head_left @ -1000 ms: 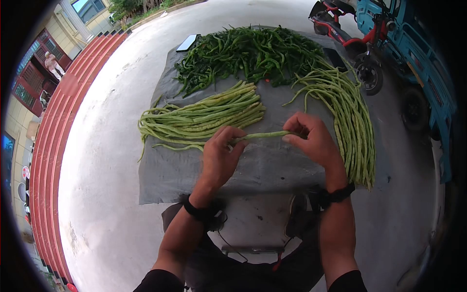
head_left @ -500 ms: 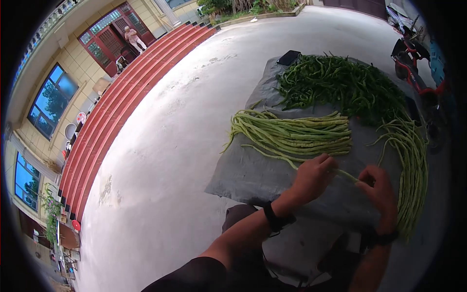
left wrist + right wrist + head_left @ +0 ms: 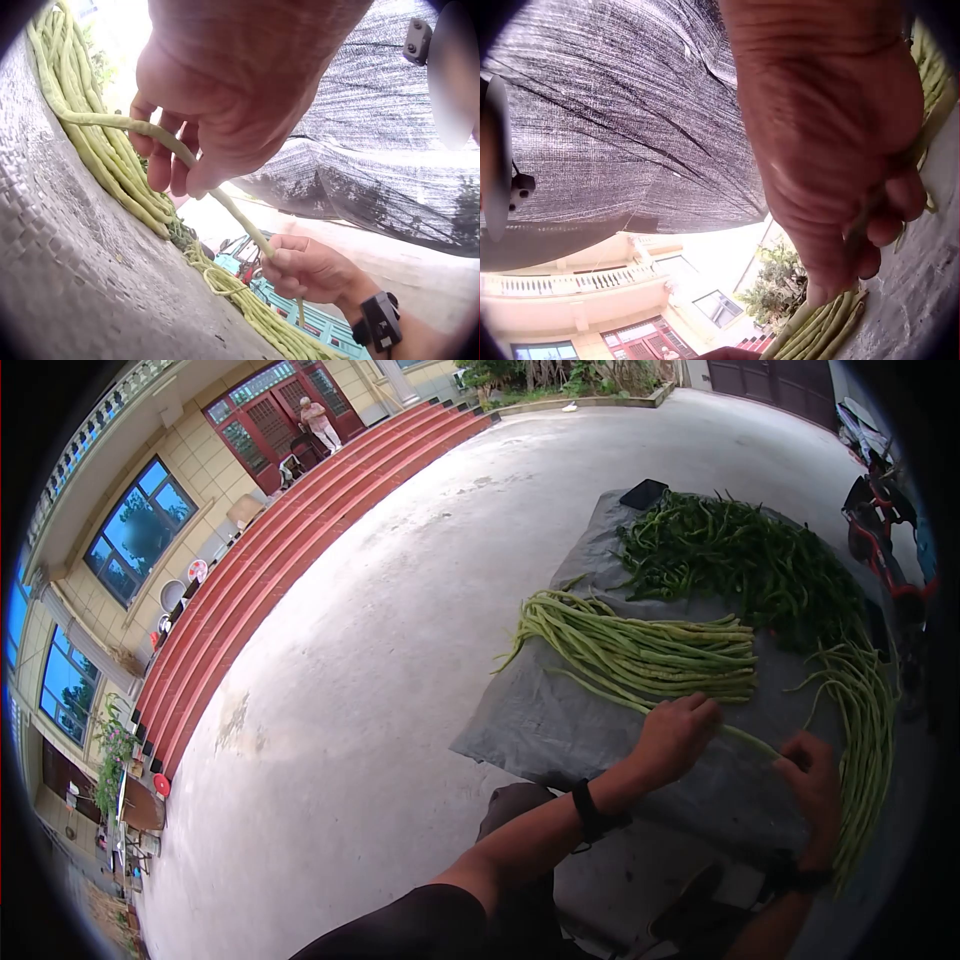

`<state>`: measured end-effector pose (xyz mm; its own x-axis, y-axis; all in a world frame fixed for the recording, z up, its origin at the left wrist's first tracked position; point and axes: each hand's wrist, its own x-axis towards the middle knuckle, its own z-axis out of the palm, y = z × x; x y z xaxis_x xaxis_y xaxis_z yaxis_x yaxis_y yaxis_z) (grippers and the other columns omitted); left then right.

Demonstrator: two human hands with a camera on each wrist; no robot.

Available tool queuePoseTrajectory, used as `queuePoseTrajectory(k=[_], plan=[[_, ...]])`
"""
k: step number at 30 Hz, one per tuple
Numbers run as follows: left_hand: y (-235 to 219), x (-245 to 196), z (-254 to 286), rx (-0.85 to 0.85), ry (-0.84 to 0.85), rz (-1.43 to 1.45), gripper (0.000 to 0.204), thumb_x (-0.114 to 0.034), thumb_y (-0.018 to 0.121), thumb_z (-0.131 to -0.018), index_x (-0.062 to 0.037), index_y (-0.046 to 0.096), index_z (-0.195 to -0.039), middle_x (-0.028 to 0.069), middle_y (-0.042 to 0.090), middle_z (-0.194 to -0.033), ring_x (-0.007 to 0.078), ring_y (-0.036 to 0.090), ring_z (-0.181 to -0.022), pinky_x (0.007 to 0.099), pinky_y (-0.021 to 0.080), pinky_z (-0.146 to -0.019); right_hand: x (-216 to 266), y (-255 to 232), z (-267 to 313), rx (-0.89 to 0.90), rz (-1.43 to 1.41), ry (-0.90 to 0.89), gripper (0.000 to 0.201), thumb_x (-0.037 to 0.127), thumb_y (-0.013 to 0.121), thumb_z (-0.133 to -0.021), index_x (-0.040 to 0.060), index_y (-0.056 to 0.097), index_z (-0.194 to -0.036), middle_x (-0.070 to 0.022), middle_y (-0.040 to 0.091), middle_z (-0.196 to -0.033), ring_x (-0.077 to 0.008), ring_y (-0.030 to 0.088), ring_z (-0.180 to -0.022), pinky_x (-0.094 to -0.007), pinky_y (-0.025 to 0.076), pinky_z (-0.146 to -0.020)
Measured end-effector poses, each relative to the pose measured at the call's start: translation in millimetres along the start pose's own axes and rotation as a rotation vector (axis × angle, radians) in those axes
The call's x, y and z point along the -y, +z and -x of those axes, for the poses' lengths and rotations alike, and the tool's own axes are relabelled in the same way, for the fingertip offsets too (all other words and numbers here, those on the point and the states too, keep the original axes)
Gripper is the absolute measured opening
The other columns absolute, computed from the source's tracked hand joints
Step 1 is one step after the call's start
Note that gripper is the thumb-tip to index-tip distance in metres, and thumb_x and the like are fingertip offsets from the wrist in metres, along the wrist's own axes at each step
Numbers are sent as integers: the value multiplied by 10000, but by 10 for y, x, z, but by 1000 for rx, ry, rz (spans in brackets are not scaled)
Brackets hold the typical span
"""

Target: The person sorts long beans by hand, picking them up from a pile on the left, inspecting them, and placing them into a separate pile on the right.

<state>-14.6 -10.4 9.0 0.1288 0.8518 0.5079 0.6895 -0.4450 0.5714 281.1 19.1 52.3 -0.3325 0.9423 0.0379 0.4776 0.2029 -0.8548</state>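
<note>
A long green bean (image 3: 748, 740) stretches between both hands over the grey woven sheet (image 3: 520, 725). My left hand (image 3: 680, 738) pinches it between thumb and fingers; in the left wrist view its other end runs back toward the bean pile. My right hand (image 3: 812, 775) grips the bean farther along, and a short end pokes out below that fist in the left wrist view. Just beyond the left hand lies a bundle of long beans (image 3: 650, 650), roughly lined up. A second bunch of long beans (image 3: 865, 750) lies beside the right hand.
Dark green peppers (image 3: 745, 550) are heaped at the sheet's far side, with a phone (image 3: 643, 494) at its corner. Red steps (image 3: 300, 520) lead up to a house, where a person (image 3: 318, 425) stands. A red vehicle (image 3: 880, 520) is at the far right.
The head view has swung left, so sheet and hands now appear farther right and lower. Both hands still hold the bean.
</note>
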Motion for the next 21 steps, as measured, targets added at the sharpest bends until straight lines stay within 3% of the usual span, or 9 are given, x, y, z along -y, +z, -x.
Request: queuePoseTrajectory(k=[10,16,21], plan=[[-6,110,9,25,6,-221,217,-111,711,-906,-108,660,-1117,84,681,-1043,327,703,-1037,460,484,-861,-163,-251,86,35,-33,-5,127,49,762,-869,-1,683,-955,-26,644,-850,-111,634,-841,-310,517,-783],[-11,134,7,56,-24,-334,177,-102,687,-923,-100,661,-1099,85,674,-1048,310,701,-1065,471,485,-870,-77,-327,185,-36,-54,66,105,49,747,-902,7,676,-968,-20,632,-860,-112,631,-855,-310,522,-820],[18,165,10,71,-37,-371,147,-117,674,-947,-94,663,-1092,86,671,-1054,306,693,-1077,473,488,-882,-201,-423,175,13,-46,70,130,37,756,-902,15,670,-996,-11,623,-888,-113,633,-873,-311,526,-833]])
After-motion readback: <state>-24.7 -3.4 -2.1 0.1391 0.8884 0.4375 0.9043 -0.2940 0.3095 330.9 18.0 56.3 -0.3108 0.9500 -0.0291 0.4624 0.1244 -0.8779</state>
